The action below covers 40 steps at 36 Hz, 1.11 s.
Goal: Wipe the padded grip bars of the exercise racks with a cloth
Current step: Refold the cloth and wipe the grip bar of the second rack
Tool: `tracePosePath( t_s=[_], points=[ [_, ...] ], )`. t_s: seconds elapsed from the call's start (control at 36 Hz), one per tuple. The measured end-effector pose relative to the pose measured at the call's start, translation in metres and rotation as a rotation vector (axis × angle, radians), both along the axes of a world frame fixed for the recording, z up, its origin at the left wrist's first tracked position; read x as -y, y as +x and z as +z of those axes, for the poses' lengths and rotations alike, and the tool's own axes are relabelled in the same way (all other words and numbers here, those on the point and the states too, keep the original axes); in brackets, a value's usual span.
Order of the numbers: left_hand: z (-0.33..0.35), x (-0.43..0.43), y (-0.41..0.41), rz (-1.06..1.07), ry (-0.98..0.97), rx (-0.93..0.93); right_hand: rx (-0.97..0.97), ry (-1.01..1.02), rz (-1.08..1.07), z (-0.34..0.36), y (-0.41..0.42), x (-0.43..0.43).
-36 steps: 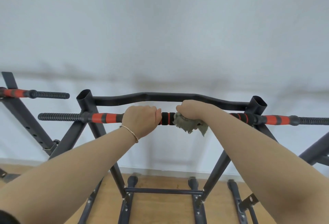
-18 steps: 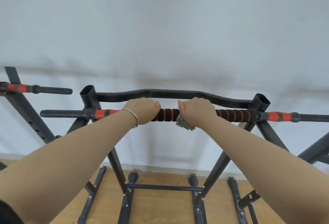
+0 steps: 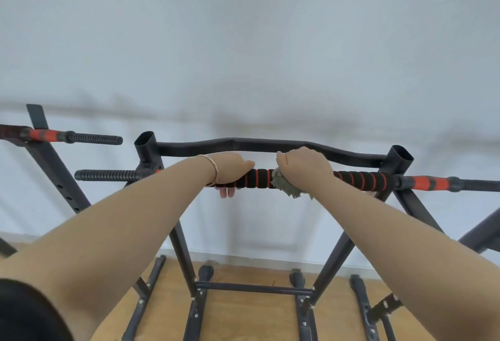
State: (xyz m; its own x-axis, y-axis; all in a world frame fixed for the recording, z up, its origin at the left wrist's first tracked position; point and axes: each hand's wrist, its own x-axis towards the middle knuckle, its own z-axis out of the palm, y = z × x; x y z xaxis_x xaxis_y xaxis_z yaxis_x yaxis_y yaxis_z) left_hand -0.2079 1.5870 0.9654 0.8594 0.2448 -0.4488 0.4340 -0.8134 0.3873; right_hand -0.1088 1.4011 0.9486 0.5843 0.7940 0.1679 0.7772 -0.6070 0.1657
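A black exercise rack (image 3: 181, 235) stands against the wall, with a padded grip bar (image 3: 259, 178) of black foam and red stripes across its top. My left hand (image 3: 230, 168) grips the bar left of centre, its fingertips showing below the foam. My right hand (image 3: 304, 167) grips the bar just right of centre, wrapped round a grey-green cloth (image 3: 288, 187). The cloth's loose end hangs under the bar. About a hand's width of striped foam shows between my hands.
A curved black top bar (image 3: 243, 143) runs behind the grip bar. A second rack (image 3: 51, 156) with a red and black handle stands at the left, and part of another rack (image 3: 484, 235) shows at the right edge. Black base feet rest on the wooden floor (image 3: 243, 321).
My right hand has slid the cloth to the right along the bar, baring more striped foam between my hands. The view has shifted, so the rack sits lower in the frame.
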Motion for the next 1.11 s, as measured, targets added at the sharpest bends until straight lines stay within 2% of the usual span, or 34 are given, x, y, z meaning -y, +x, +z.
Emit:
tracePosePath(
  t_s=[0.08,0.17,0.25,0.33,0.42,0.47,0.56,0.61,0.67,0.72,0.81,0.83,0.89,0.92,0.94,1.03,1.11],
  points=[
    [-0.006,0.003,0.002,0.015,0.097,0.074,0.286,0.116,0.068,-0.024,-0.019,0.016],
    [-0.011,0.002,0.004,0.014,0.145,0.13,0.304,0.21,0.091,-0.039,-0.021,0.02],
    [-0.018,-0.001,0.002,-0.173,0.419,0.178,0.335,0.116,0.061,-0.033,-0.019,0.01],
    [-0.019,-0.001,-0.003,-0.37,0.732,0.258,0.195,-0.014,0.008,-0.012,-0.007,-0.002],
    [-0.024,0.005,-0.013,-0.392,0.881,0.328,-0.141,-0.117,-0.043,0.003,0.008,-0.016],
    [-0.032,0.012,-0.023,-0.329,0.935,0.403,-0.291,-0.205,-0.044,0.012,0.015,-0.024],
    [-0.038,0.015,-0.033,-0.287,0.931,0.469,-0.37,-0.232,-0.023,0.015,0.017,-0.029],
    [-0.031,0.012,-0.028,-0.319,0.908,0.459,-0.227,-0.257,-0.008,0.018,0.014,-0.029],
    [-0.022,0.003,-0.019,-0.355,0.829,0.453,0.011,-0.163,0.036,0.016,0.01,-0.028],
    [-0.012,-0.006,-0.011,-0.362,0.709,0.379,0.131,-0.035,0.056,0.01,-0.001,-0.026],
    [-0.007,-0.013,-0.007,-0.243,0.582,0.201,0.175,0.072,0.069,-0.01,-0.02,-0.021],
    [-0.01,-0.014,-0.006,-0.139,0.477,0.156,0.196,0.089,0.093,-0.016,-0.026,-0.018],
    [-0.015,-0.013,-0.002,0.037,0.246,0.132,0.299,0.105,0.13,-0.025,-0.034,-0.012],
    [-0.014,-0.012,-0.001,0.065,0.22,0.134,0.365,0.113,0.171,-0.029,-0.034,-0.01],
    [-0.014,-0.011,-0.001,0.024,0.268,0.147,0.39,0.111,0.193,-0.033,-0.033,-0.008],
    [-0.017,-0.015,-0.008,-0.26,0.663,0.182,0.376,0.12,0.103,-0.031,-0.035,-0.013],
    [-0.022,-0.01,-0.017,-0.289,0.785,0.293,0.265,-0.029,0.012,-0.019,-0.034,-0.026]
  ],
)
